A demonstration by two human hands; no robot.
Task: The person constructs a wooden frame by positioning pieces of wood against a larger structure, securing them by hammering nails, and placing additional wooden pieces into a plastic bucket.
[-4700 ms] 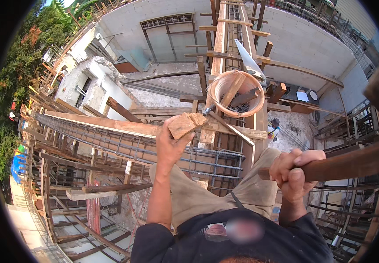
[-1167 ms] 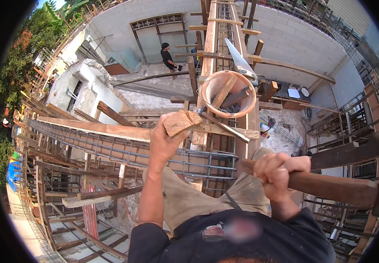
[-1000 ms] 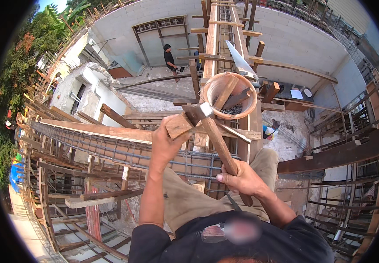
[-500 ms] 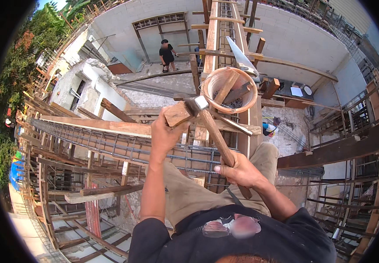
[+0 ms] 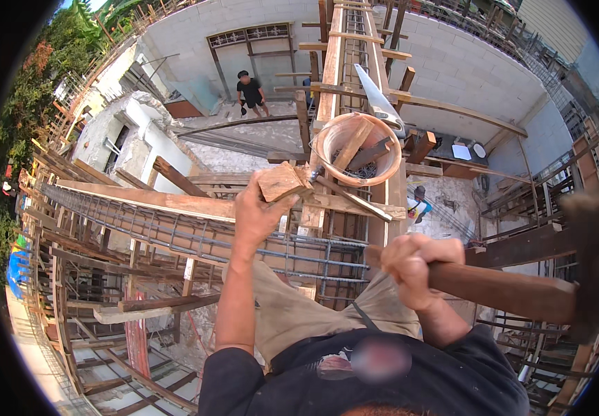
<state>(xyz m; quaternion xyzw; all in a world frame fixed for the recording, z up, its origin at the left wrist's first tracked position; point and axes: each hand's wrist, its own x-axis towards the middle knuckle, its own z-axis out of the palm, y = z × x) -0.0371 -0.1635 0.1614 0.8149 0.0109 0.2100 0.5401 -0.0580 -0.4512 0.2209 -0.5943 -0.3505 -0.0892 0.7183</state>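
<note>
My left hand (image 5: 256,218) grips a rough wooden block (image 5: 278,182) beside a timber crosspiece (image 5: 348,202), left of a reddish bucket (image 5: 393,156) containing wood pieces and metal bits, perhaps nails. A metal-tipped tool (image 5: 319,179) lies by the block. My right hand (image 5: 417,267) is closed round the thick wooden handle of a hammer (image 5: 504,291), raised out to the right; its head is dark and blurred. Below the block runs a rebar cage (image 5: 327,256) inside wooden formwork, with my legs either side.
A handsaw (image 5: 375,93) lies beyond the bucket on the formwork beam (image 5: 330,76). Below, a person in black (image 5: 251,93) stands by the block wall and another worker (image 5: 418,204) is at lower right. Props and timbers (image 5: 161,305) surround drops to the floor.
The hammer, down against the block half a second ago, is now lifted back to the right with my right hand. My left hand stays on the block. The person in black has shifted left.
</note>
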